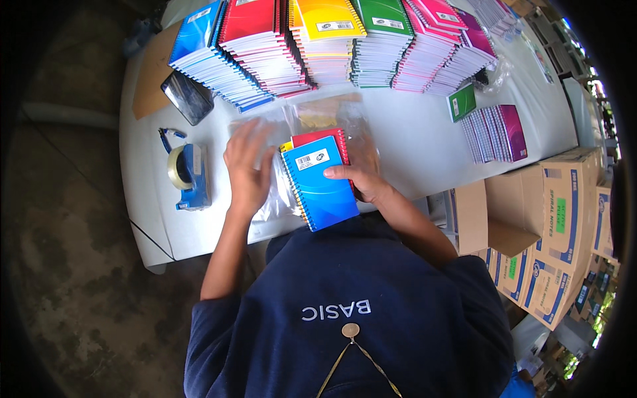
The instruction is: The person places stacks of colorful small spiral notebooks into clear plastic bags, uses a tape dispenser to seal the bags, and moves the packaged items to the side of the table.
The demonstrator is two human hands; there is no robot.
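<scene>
Now I'm seeing my right hand gripping the small notebook stack, left hand spreading flat on the clear plastic bag, near the table's front edge.

White tabletop: a row of tall stacks of spiral-bound notebooks runs along the far edge, at 12 o'clock. A small stack of blue, red and yellow spiral notebooks lies at centre on a clear plastic bag, under the right hand. Left hand rests on the bag at 9 o'clock of that stack. Blue tape dispenser further out at 9; black phone at 10. Fanned purple notebooks at 2. Printed cardboard cartons stand beside the table at 4.
</scene>
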